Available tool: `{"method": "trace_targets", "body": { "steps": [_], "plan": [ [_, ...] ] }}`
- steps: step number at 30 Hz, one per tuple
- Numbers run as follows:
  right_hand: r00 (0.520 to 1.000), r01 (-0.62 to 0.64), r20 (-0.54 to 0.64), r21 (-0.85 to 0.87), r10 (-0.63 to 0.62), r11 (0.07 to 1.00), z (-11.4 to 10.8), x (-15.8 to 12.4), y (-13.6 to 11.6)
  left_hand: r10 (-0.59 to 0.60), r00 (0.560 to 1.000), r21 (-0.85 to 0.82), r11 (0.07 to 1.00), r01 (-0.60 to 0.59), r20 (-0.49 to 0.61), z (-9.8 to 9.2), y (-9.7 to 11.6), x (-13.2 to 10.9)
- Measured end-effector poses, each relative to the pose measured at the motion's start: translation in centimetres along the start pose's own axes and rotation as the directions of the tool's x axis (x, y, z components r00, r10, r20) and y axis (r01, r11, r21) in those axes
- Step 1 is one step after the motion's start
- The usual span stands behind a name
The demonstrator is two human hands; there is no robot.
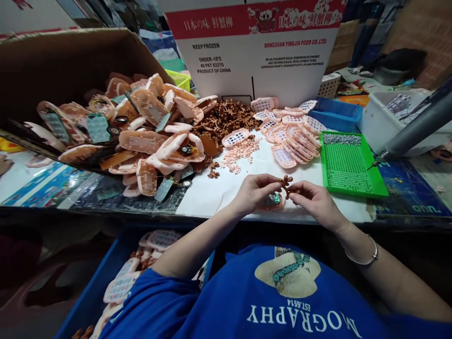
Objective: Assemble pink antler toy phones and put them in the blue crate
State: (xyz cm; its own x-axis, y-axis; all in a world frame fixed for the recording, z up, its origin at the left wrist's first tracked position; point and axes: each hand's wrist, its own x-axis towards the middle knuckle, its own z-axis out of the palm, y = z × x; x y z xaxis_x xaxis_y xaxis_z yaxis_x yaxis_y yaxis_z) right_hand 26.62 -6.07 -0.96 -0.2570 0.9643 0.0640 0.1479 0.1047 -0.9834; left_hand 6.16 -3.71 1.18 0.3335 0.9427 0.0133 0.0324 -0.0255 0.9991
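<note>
My left hand (256, 190) and my right hand (319, 202) meet above the white sheet at the front of the table. Between their fingertips is a small brown knobbly plastic piece (286, 181), pinched from both sides. Beneath it lies a pink toy shell (278, 206) with a green circuit part in it, partly covered by my left hand. Behind my hands rests a stack of pink shells (300, 141) with rows of holes. Small pink bits (240, 153) and a heap of brown pieces (229, 117) lie to the left of the stack.
Pink shells with wired boards (141, 141) spill from a cardboard box (81, 40) at left. A green tray (353, 165) with screws sits at right, a screwdriver (406, 125) hanging over it. A blue tray (339, 115) stands behind. A blue crate (93, 282) is below the table edge.
</note>
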Motion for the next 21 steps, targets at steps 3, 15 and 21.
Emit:
{"method": "trace_targets", "body": {
  "steps": [3,15,21],
  "plan": [
    [0.998,0.033,0.056,-0.141,-0.026,0.989,-0.1,-0.3,0.4,0.166,0.986,0.217,0.962,-0.167,0.022,0.1,-0.6,-0.4],
    [0.973,-0.225,0.130,0.353,0.191,0.908,0.3,-0.7,0.1,0.812,0.342,0.697,-0.107,-0.709,0.473,-0.2,-0.9,-2.0],
    [0.955,-0.290,0.183,0.442,0.232,0.848,0.8,-0.4,-0.7,0.787,0.365,0.686,-0.099,-0.721,0.497,-0.1,-2.7,-1.8]
  ]
}}
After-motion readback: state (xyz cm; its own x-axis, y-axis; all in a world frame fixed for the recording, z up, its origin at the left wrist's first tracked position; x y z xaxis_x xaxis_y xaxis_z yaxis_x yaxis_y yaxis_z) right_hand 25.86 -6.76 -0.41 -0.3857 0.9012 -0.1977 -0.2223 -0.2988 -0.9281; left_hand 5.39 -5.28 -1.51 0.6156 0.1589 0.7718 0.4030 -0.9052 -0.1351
